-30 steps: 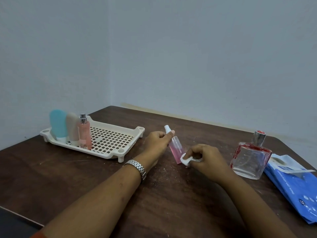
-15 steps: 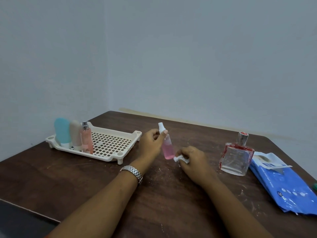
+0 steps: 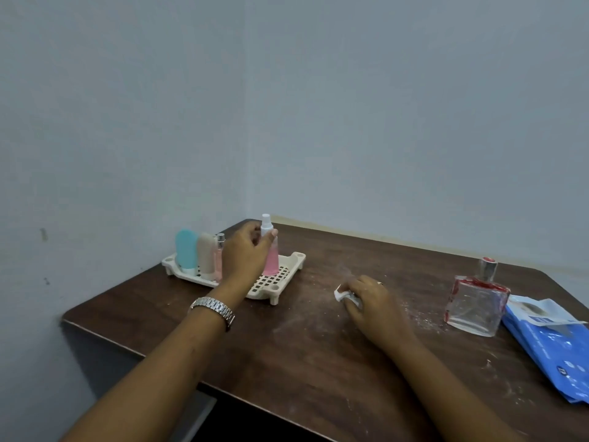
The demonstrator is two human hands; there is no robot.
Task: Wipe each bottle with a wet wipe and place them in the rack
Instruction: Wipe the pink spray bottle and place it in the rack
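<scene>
Three bottles stand upright at the left end of the cream slotted rack (image 3: 296, 259): a teal bottle (image 3: 185, 252), a beige bottle (image 3: 206, 255) just beside it, and a slim pink bottle (image 3: 219, 260) with a silver cap, partly hidden behind the left hand (image 3: 245, 253). Left hand: metal watch (image 3: 214, 307) at the wrist, fingertips and thumb pinching the spray bottle (image 3: 271, 260) just under its top. Spray bottle: slim, clear, pink liquid inside, white sprayer top, upright over the rack's gridded floor, right of the other three; whether its base touches the grid cannot be told. Right hand (image 3: 369, 301): resting on the dark wooden table (image 3: 302, 362), well apart from the rack, fingers curled round a crumpled white wet wipe (image 3: 342, 294). Further right: square clear glass bottle (image 3: 476, 301) with red trim, upright on the table; just beside it, blue wipes pack (image 3: 554, 352), flap peeled open.
</scene>
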